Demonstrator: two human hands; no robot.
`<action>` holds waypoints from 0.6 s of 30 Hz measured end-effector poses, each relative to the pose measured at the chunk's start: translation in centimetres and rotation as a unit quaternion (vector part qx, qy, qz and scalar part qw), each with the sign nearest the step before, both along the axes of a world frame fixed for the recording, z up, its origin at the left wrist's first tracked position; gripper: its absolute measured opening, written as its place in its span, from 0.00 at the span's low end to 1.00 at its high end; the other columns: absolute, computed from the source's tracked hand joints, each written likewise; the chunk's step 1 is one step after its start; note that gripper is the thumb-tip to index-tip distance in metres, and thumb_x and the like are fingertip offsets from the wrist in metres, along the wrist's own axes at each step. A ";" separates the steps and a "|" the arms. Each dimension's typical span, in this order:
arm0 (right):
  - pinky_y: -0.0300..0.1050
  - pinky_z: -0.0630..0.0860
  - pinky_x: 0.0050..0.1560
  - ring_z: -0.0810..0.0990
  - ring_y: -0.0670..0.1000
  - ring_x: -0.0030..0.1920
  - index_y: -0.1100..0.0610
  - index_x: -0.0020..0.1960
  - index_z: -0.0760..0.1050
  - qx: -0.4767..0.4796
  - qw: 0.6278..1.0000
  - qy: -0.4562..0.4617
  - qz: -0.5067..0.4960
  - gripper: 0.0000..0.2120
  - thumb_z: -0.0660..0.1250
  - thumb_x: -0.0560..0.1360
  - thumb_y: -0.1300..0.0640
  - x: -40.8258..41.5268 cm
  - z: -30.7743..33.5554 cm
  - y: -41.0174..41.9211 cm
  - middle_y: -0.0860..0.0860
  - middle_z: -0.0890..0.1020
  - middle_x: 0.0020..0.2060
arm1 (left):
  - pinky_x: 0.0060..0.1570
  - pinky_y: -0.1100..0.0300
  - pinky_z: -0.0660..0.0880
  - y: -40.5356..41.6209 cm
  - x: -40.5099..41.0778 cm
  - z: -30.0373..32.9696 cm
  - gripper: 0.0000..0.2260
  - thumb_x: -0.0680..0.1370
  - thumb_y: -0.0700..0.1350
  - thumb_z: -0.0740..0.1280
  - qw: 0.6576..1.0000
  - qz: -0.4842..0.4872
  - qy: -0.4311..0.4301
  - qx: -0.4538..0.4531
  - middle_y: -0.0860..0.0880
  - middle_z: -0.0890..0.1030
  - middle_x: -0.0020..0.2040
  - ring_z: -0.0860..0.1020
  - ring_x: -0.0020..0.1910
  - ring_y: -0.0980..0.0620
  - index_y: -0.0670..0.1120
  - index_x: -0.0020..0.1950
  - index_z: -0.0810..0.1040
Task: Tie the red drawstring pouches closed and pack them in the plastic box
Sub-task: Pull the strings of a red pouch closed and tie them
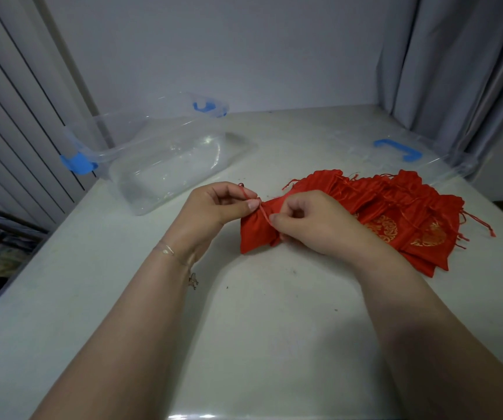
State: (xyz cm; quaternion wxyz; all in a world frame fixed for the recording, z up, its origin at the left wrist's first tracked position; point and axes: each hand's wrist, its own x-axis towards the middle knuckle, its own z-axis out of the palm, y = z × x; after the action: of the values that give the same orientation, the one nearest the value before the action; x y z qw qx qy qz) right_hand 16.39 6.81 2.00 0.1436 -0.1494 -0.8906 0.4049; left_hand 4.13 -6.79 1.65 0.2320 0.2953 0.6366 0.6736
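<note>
A red drawstring pouch (254, 231) lies on the white table between my hands. My left hand (213, 207) pinches one end of its red drawstring (263, 212) at the pouch's neck. My right hand (310, 222) pinches the other part of the string just below and covers the pouch's right side. A pile of several red pouches with gold emblems (401, 213) lies to the right, behind my right hand. The clear plastic box (165, 153) with blue latches stands open at the back left; I see no pouch in it.
The box's clear lid (395, 153) with a blue handle lies at the back right, beyond the pile. The white table (244, 328) meets a wall at the back. Grey curtains hang at the right, and vertical slats stand at the left.
</note>
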 end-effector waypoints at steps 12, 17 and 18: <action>0.35 0.70 0.27 0.74 0.39 0.22 0.54 0.44 0.79 -0.043 0.997 0.042 -0.044 0.02 0.68 0.75 0.57 -0.7 -0.5 -0.8 0.46 0.76 0.26 | 0.47 0.64 0.78 0.5 1.6 0.2 0.07 0.73 0.33 0.70 0.991 0.018 0.110 -0.071 0.45 0.83 0.43 0.79 0.40 0.53 0.44 0.47 0.82; 0.46 0.76 0.42 0.79 0.47 0.36 0.53 0.44 0.80 0.042 0.994 0.090 -0.040 0.03 0.68 0.74 0.56 -0.9 -0.7 -1.3 0.41 0.76 0.29 | 0.50 0.56 0.79 0.4 1.4 -0.1 0.06 0.73 0.34 0.70 0.984 0.044 0.130 -0.112 0.45 0.84 0.42 0.81 0.40 0.52 0.44 0.43 0.83; 0.46 0.76 0.42 0.79 0.47 0.37 0.54 0.45 0.81 0.047 0.994 0.091 -0.038 0.03 0.68 0.74 0.56 -0.9 -0.8 -1.4 0.41 0.76 0.30 | 0.50 0.54 0.78 0.5 1.4 -0.2 0.05 0.73 0.34 0.69 0.982 0.047 0.140 -0.118 0.44 0.84 0.41 0.81 0.39 0.52 0.43 0.43 0.82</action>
State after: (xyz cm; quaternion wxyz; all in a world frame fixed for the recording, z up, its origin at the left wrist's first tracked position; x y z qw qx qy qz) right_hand 15.46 5.43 1.24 0.2458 -0.1388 -0.8857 0.3686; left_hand 5.51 -6.34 1.47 0.1419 0.3267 0.7508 0.5563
